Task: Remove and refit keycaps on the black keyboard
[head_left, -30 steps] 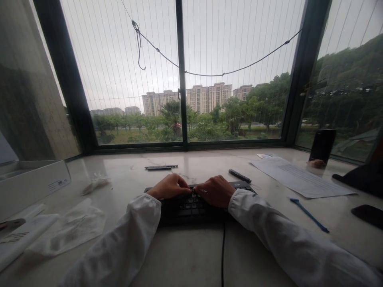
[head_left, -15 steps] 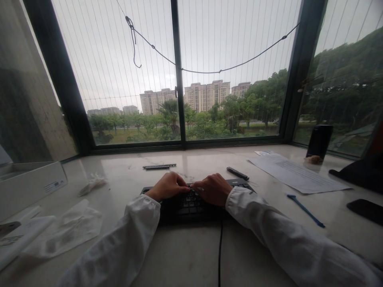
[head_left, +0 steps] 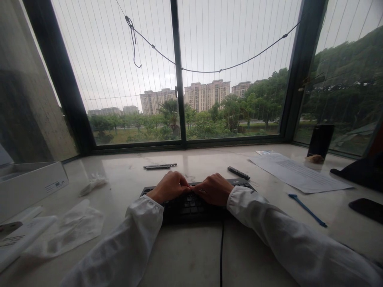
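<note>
A black keyboard (head_left: 191, 211) lies on the pale marble-look surface, its cable (head_left: 222, 251) running toward me. Over its upper middle, my left hand (head_left: 171, 186) and my right hand (head_left: 213, 189) meet, thumbs and fingertips close together above the keys. Both hands are closed in a pinch; whatever is between the fingertips is too small or hidden to name. White sleeves cover both my forearms. Beyond the left hand lie thin dark strips (head_left: 160, 166), and another dark strip (head_left: 238, 172) is beyond the right hand.
On the right are a printed sheet (head_left: 296, 173), a blue stick-like tool (head_left: 308, 210), a dark phone-like object (head_left: 366, 209) and an upright black object (head_left: 320, 140). A white box (head_left: 32, 183) and a crumpled clear bag (head_left: 72, 229) lie left. The window (head_left: 179, 143) bounds the back.
My fingertips have drawn closer together over the keys, the left hand shifting slightly right. The things on the surface stay in place.
</note>
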`<state>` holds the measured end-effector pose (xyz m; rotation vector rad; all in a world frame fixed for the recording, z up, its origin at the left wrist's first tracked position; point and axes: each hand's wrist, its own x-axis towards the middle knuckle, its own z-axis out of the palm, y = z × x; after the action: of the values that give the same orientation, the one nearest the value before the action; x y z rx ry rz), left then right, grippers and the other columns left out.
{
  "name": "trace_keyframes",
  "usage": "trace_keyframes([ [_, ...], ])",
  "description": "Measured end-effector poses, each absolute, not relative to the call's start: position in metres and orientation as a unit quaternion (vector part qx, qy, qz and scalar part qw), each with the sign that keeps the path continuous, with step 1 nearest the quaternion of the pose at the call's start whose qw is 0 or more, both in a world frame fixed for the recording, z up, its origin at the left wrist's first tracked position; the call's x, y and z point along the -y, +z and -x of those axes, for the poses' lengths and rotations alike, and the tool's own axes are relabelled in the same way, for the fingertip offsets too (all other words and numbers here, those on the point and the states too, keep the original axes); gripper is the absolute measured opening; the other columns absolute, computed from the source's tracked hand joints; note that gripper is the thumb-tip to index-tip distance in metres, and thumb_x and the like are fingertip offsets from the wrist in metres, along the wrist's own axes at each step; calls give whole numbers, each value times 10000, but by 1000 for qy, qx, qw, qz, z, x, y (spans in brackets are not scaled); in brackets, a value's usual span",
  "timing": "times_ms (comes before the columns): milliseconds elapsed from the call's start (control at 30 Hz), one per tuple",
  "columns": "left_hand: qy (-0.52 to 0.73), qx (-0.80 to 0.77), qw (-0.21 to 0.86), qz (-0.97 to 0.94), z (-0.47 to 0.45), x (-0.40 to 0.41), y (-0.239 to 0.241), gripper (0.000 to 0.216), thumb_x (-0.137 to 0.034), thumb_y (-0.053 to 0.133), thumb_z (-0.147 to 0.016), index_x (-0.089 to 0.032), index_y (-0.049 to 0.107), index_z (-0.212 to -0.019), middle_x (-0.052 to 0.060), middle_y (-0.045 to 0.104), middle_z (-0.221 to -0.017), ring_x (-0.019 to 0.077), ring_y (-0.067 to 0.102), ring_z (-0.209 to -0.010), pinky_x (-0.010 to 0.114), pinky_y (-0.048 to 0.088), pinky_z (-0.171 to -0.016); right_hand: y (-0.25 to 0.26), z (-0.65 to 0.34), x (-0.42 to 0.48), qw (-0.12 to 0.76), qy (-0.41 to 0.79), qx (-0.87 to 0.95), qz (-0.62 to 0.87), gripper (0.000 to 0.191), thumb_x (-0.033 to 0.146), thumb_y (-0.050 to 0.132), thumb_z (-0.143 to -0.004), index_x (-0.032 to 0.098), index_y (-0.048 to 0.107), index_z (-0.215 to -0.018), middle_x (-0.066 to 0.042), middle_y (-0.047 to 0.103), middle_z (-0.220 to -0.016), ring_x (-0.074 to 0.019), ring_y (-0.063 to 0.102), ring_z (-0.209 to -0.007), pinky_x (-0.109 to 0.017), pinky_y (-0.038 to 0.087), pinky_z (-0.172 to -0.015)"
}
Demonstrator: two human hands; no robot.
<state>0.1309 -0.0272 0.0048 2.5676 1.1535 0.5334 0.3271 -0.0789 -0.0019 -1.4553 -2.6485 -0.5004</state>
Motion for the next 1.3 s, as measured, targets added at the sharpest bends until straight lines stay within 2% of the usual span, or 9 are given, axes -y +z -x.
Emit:
trace_keyframes([
  [200, 195, -385, 120, -894, -131, 26, 3, 285, -438, 607, -722, -205, 759, -785, 43, 717, -732, 166, 624, -694, 243, 411, -687, -1, -327, 78, 28, -167, 868, 467, 428, 439, 273, -931, 341, 685, -993, -62, 709, -811, -210, 651, -736, -280, 377, -637],
  [500, 203, -384, 131, -891, -132, 26, 2, 281, -441, 633, -707, -200, 759, -778, 31, 716, -715, 158, 619, -684, 238, 414, -688, 4, -323, 81, 1, -150, 871, 468, 413, 405, 305, -921, 269, 694, -937, -85, 701, -824, -202, 642, -741, -283, 381, -658],
  [767, 194, -369, 137, -898, -130, 26, 4, 265, -397, 602, -739, -183, 752, -785, 33, 720, -739, 144, 619, -672, 222, 418, -660, 4, -323, 79, -4, -147, 863, 483, 392, 410, 327, -909, 296, 702, -917, -73, 701, -836, -208, 646, -769, -290, 386, -677],
  [933, 123, -338, 33, -933, -129, 34, 9, 300, -359, 504, -813, -176, 734, -753, 73, 706, -735, 153, 612, -652, 245, 414, -657, 4, -320, 80, 6, -149, 861, 486, 443, 480, 305, -909, 294, 681, -1049, -104, 702, -856, -228, 652, -781, -300, 387, -674],
  [1100, 81, -355, -87, -927, -136, 50, 12, 305, -320, 455, -819, -151, 695, -738, 122, 681, -785, 210, 634, -714, 282, 429, -631, 5, -314, 83, -4, -183, 865, 467, 477, 433, 271, -924, 227, 701, -942, -121, 696, -814, -232, 656, -736, -297, 385, -637],
  [1300, 44, -356, -145, -922, -148, 63, 15, 248, -234, 441, -784, -135, 667, -753, 126, 671, -787, 230, 636, -699, 306, 446, -601, 7, -311, 83, -22, -196, 875, 442, 404, 388, 306, -917, 232, 678, -936, -106, 699, -796, -228, 657, -700, -295, 389, -615],
])
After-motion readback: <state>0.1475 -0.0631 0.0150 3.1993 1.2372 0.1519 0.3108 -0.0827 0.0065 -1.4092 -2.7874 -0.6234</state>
